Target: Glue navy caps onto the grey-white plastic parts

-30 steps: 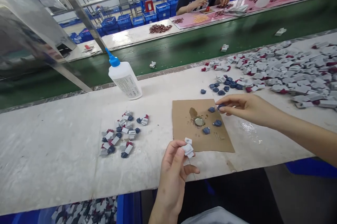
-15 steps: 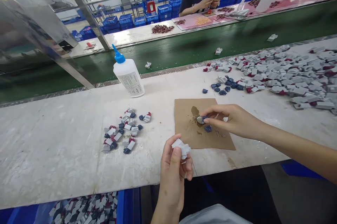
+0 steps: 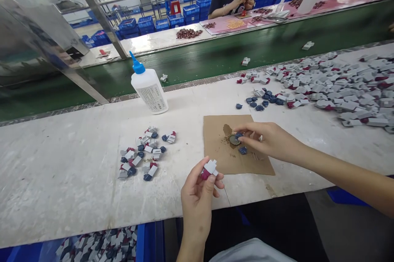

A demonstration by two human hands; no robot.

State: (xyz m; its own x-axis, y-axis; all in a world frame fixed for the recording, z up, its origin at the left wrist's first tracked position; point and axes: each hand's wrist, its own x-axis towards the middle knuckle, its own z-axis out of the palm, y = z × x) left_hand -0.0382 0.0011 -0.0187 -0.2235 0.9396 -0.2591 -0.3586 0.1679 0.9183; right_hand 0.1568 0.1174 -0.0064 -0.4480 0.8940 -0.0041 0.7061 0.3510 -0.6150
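Between the thumb and fingers of my left hand (image 3: 198,196) is a small grey and dark-red plastic part (image 3: 210,168), held above the table's front edge. My right hand (image 3: 261,136) pinches a small dark-blue plastic piece (image 3: 238,135) over a round bottle-cap-like dish (image 3: 234,140). The dish rests on a brown cardboard sheet (image 3: 215,159) that has wet-looking stains. Another dark-blue piece (image 3: 243,150) lies on the cardboard below my right fingertips. Whether the held blue piece touches the dish, I cannot tell.
A white bottle with a blue nozzle (image 3: 150,91) stands at the back left. Several joined parts (image 3: 150,145) lie left of my hands. Loose blue pieces (image 3: 267,97) and a large grey heap (image 3: 347,85) are at right. Behind runs a green conveyor (image 3: 203,60); a blue bin (image 3: 140,241) sits below.
My left hand has shifted slightly left and turned its part, so the dark-red side shows. My right hand stays over the dish, now more visible. Parts on the conveyor moved left.
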